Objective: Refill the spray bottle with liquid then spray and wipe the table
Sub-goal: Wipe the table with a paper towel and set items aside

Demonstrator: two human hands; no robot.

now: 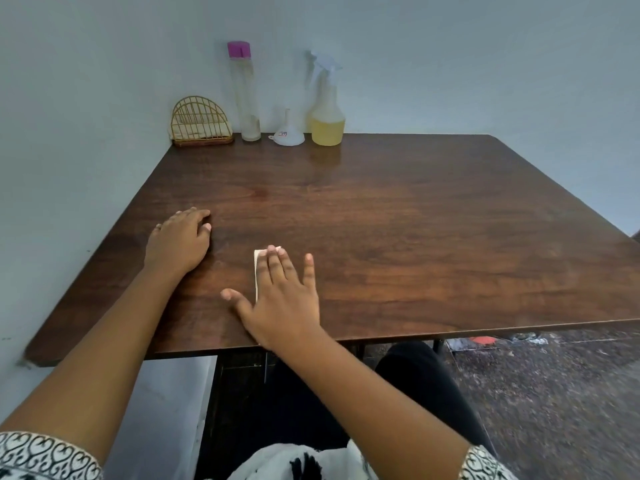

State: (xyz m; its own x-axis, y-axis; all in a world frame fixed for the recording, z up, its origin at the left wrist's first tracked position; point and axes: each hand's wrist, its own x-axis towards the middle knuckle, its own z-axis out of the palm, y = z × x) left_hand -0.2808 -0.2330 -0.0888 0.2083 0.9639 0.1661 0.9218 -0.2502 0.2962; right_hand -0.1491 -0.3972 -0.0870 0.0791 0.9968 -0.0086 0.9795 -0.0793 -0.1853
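A dark wooden desk (pixel 415 220) fills the middle, set in a corner of pale blue-grey walls (pixel 86 81); speckled dark floor (pixel 554 393) lower right.

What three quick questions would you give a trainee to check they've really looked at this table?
1. True or false: the right hand lies flat on the white wipe, fingers straight.
2. What sits between the pink-capped bottle and the spray bottle? A. a funnel B. a cup C. a sponge
3. Fill in: the liquid in the spray bottle is ___ in colour.
Key: 1 true; 2 A; 3 yellow.
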